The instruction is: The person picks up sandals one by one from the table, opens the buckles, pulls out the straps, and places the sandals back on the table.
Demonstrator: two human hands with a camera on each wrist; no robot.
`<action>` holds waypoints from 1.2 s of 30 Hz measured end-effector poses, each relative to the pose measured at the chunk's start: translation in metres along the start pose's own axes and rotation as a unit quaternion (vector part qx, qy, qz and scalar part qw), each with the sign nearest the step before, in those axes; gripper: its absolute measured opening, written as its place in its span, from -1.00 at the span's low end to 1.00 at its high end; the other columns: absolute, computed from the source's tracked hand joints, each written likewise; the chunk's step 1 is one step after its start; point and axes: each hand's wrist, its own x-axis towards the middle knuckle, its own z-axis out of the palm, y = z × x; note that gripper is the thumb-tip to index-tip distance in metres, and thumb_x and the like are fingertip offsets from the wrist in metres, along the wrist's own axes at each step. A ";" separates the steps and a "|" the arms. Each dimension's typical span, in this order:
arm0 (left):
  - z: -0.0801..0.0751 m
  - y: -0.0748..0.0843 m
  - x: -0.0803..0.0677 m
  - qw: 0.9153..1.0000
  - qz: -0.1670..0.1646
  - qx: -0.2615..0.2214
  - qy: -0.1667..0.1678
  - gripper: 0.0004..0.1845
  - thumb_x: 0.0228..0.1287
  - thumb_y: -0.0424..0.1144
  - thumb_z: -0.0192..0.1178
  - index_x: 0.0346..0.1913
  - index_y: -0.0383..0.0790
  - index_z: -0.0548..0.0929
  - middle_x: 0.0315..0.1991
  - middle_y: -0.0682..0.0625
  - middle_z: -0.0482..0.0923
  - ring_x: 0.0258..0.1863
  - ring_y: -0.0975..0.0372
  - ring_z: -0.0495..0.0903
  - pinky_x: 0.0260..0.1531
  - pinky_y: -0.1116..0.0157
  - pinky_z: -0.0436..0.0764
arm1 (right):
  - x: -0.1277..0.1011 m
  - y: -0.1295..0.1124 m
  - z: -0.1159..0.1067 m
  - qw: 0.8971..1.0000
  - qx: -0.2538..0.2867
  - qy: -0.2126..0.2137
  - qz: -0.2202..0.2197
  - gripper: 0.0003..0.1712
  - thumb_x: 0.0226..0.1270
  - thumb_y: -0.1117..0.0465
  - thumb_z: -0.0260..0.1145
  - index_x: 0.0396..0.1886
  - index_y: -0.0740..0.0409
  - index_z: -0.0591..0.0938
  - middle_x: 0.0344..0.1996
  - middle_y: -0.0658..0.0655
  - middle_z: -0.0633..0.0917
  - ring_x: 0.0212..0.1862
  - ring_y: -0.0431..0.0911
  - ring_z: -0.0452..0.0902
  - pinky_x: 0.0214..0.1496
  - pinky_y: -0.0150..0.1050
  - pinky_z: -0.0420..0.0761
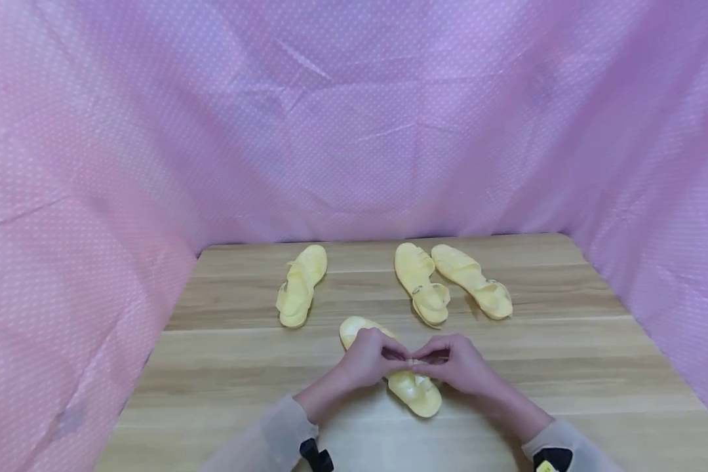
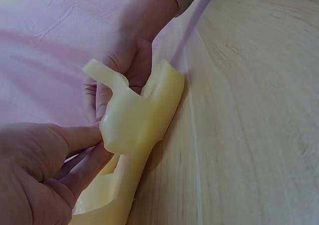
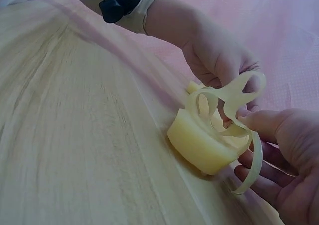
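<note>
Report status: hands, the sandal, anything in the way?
Left hand and right hand both pinching strap of near yellow sandal on wooden table. Three other sandals farther back, apart. Nothing obstructing.

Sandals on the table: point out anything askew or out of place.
Three sandals lie flat at the back, a pair side by side and one alone. The fourth sandal lies near, its loose strap pinched by left hand and right hand.

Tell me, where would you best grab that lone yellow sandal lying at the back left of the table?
Probably the lone sandal across its narrow middle, coming from above: it lies flat on the table with bare wood either side, and its loose strap looks too floppy to lift by.
</note>
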 end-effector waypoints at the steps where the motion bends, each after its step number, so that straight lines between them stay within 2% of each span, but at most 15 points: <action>1: 0.000 -0.001 -0.001 1.000 0.002 0.001 0.001 -0.93 0.29 -0.28 0.53 -0.21 -0.18 0.90 -0.27 -0.01 0.88 -0.35 0.50 0.76 -0.28 0.56 0.70 | 0.001 0.000 0.001 1.000 0.003 -0.003 -0.001 -0.76 0.26 0.17 0.61 -0.11 0.12 0.85 -0.26 0.10 0.85 -0.24 -0.24 0.79 -0.14 -0.32 0.81; 5: -0.001 -0.003 -0.005 1.000 0.001 -0.013 0.004 -0.93 0.28 -0.34 0.51 -0.20 -0.24 0.89 -0.29 -0.07 0.88 -0.35 0.39 0.82 -0.31 0.55 0.72 | 0.002 -0.001 0.004 1.000 0.018 -0.006 -0.010 -0.80 0.29 0.22 0.59 -0.14 0.19 0.82 -0.25 0.16 0.85 -0.23 -0.19 0.81 -0.13 -0.30 0.83; 9: 0.000 -0.002 -0.004 1.000 0.008 -0.022 -0.001 -0.90 0.27 -0.41 0.50 -0.17 -0.29 0.88 -0.29 -0.12 0.87 -0.35 0.38 0.83 -0.32 0.54 0.73 | 0.000 -0.002 0.004 1.000 0.020 -0.005 -0.021 -0.80 0.30 0.25 0.58 -0.15 0.24 0.80 -0.25 0.20 0.84 -0.23 -0.19 0.79 -0.14 -0.30 0.83; 15: 0.000 -0.001 0.000 0.999 0.034 0.026 -0.001 -0.93 0.30 -0.34 0.50 -0.19 -0.21 0.90 -0.29 -0.03 0.88 -0.36 0.52 0.77 -0.33 0.60 0.69 | 0.000 -0.003 0.001 1.000 0.018 -0.007 -0.011 -0.81 0.29 0.27 0.57 -0.15 0.23 0.80 -0.25 0.20 0.84 -0.23 -0.21 0.78 -0.14 -0.34 0.81; 17: 0.000 -0.001 -0.001 0.999 0.031 0.024 -0.001 -0.94 0.30 -0.35 0.50 -0.21 -0.22 0.90 -0.29 -0.04 0.88 -0.37 0.51 0.78 -0.33 0.59 0.69 | 0.001 -0.003 0.001 1.000 0.021 -0.012 -0.008 -0.82 0.30 0.28 0.57 -0.15 0.24 0.80 -0.25 0.21 0.84 -0.22 -0.20 0.78 -0.14 -0.34 0.80; 21: -0.002 -0.001 -0.002 1.000 0.006 -0.012 -0.003 -0.94 0.27 -0.39 0.49 -0.22 -0.28 0.88 -0.30 -0.10 0.87 -0.38 0.46 0.80 -0.35 0.53 0.73 | 0.002 -0.004 0.001 1.000 0.023 -0.017 -0.011 -0.82 0.30 0.28 0.56 -0.15 0.24 0.79 -0.24 0.22 0.83 -0.22 -0.19 0.77 -0.13 -0.35 0.79; 24: -0.002 -0.002 0.000 1.000 0.006 -0.025 -0.003 -0.92 0.26 -0.37 0.50 -0.22 -0.28 0.88 -0.30 -0.10 0.87 -0.37 0.45 0.81 -0.34 0.51 0.75 | 0.003 -0.005 0.001 1.000 0.020 -0.015 -0.014 -0.82 0.29 0.27 0.57 -0.16 0.23 0.79 -0.25 0.20 0.83 -0.23 -0.20 0.77 -0.12 -0.34 0.80; 29: -0.003 -0.002 0.002 1.000 0.027 -0.002 -0.006 -0.90 0.29 -0.29 0.53 -0.19 -0.23 0.90 -0.28 -0.06 0.88 -0.37 0.51 0.78 -0.34 0.53 0.74 | 0.002 -0.008 -0.001 0.999 0.017 -0.016 -0.022 -0.82 0.30 0.25 0.57 -0.16 0.23 0.80 -0.25 0.21 0.83 -0.23 -0.19 0.77 -0.14 -0.32 0.81; 36: -0.002 0.000 0.000 1.000 0.012 -0.007 -0.007 -0.94 0.31 -0.32 0.50 -0.22 -0.24 0.89 -0.31 -0.06 0.87 -0.39 0.50 0.78 -0.35 0.52 0.73 | -0.001 -0.010 -0.002 0.999 0.002 -0.015 -0.029 -0.86 0.31 0.29 0.54 -0.17 0.22 0.80 -0.24 0.19 0.83 -0.22 -0.21 0.75 -0.13 -0.35 0.79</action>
